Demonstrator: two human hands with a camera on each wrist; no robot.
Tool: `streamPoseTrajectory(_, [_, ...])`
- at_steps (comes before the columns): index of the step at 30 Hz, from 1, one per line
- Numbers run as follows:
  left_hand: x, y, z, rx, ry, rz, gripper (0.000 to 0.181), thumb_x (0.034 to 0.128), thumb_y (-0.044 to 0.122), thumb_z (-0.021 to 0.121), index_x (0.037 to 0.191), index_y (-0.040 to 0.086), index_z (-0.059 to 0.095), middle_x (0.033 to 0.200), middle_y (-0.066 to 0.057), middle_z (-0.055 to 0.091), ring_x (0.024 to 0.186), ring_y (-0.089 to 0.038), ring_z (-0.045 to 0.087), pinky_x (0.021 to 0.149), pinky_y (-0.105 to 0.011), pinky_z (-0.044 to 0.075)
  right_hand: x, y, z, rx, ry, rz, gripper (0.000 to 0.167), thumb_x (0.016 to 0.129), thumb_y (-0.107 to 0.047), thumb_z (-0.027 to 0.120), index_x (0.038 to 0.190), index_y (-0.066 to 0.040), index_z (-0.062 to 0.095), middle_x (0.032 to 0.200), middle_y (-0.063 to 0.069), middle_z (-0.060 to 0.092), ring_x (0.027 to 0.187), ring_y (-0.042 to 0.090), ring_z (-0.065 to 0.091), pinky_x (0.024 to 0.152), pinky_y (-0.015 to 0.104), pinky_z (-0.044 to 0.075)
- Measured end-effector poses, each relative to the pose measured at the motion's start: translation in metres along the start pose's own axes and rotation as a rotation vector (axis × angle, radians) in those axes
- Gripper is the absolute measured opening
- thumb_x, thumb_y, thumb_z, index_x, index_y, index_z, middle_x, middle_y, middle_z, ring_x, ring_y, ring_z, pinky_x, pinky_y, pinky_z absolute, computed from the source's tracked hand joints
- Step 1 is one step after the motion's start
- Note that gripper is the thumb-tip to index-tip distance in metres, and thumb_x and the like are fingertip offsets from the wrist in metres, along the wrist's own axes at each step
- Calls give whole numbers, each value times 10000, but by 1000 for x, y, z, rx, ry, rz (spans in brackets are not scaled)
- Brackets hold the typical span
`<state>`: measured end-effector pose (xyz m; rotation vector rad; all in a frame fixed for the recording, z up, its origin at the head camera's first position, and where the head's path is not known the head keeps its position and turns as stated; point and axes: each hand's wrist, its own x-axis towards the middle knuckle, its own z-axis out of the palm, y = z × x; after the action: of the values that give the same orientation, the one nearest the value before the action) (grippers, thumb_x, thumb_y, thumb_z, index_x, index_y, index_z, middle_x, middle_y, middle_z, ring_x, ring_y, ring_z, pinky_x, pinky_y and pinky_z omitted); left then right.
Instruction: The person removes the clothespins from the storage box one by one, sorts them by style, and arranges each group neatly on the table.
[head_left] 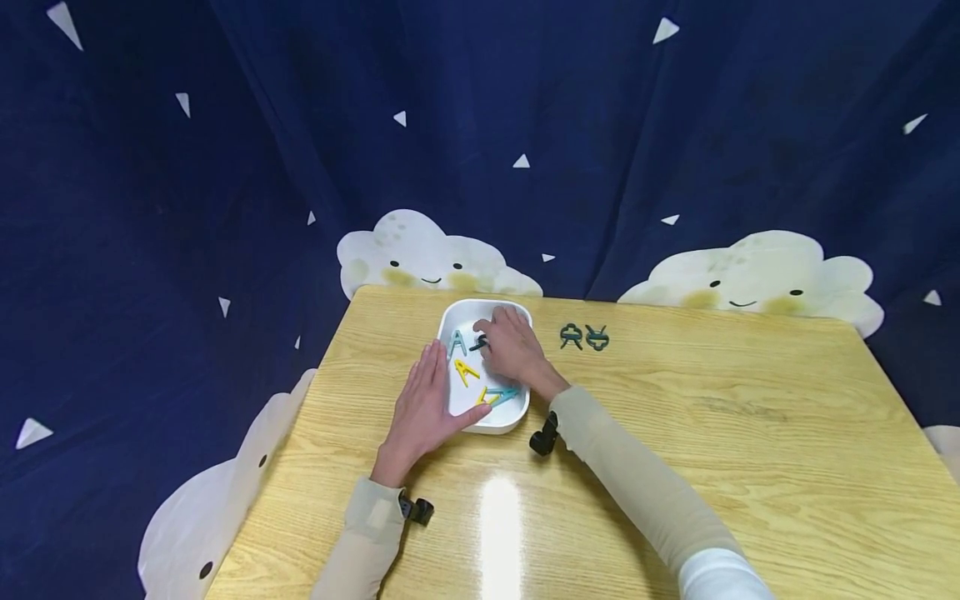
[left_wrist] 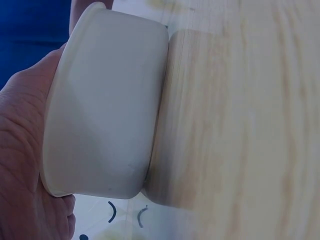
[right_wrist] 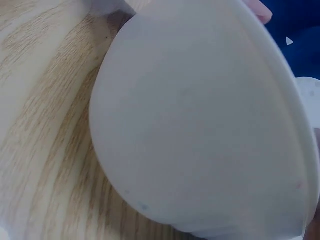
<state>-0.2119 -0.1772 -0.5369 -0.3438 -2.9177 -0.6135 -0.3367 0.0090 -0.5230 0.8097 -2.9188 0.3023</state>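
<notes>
A white plastic tub (head_left: 489, 429) stands on the table with yellow clothespins (head_left: 466, 372) and light blue clothespins (head_left: 457, 342) inside. My left hand (head_left: 424, 408) rests along the tub's left rim, fingers straight and thumb over the near edge. In the left wrist view, the palm lies against the tub rim (left_wrist: 52, 120). Inside the tub's far part, the curled fingers of my right hand (head_left: 516, 346) pinch a dark plant clip (head_left: 477, 342), partly hidden by them. The tub's outer wall (right_wrist: 195, 115) fills most of the right wrist view.
Two dark green plant clips, a left one (head_left: 571, 336) and a right one (head_left: 597, 337), lie side by side on the wooden table (head_left: 720, 433), right of the tub. A dark blue curtain (head_left: 480, 108) with clouds and triangles hangs behind the table's far edge.
</notes>
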Motion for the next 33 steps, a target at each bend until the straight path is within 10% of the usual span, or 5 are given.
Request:
streamPoseTrajectory(7, [0,-1,0,-6,-7,-7,1293,834,902,516,1670,23,70,1755,-149,65,1624,-273,37,1311,-457,134,1,-2,2,-85,-21,86,450,863,-456,723,990,-25,694,1059,108,509,1122,302,419,1095,445,357])
streamPoseTrajectory(13, [-1,-1,0,-8,1,-7,1284,839,887,533,1667,14,87,1754,-149,74,1618,-311,88,1307,-465,151,1,-1,2,-131,-63,-6,236,893,-265,702,1061,-103,737,1026,79,527,1081,286,426,1071,444,328])
streamPoseTrajectory(19, [0,-1,-1,-5,-7,-9,1286,837,906,503,1671,24,79,1758,-132,46,1624,-277,42,1310,-458,136,3,0,0,-43,-50,-17,436,866,-365,713,1230,-126,720,1017,49,499,1024,258,403,998,420,334])
streamPoseTrajectory(33, [-1,0,-1,-26,10,-4,1290,834,899,518,1667,10,96,1755,-145,72,1623,-284,52,1309,-469,142,2,-2,1,-150,-96,34,504,752,-572,731,911,-98,662,1040,78,490,1071,285,414,1067,430,327])
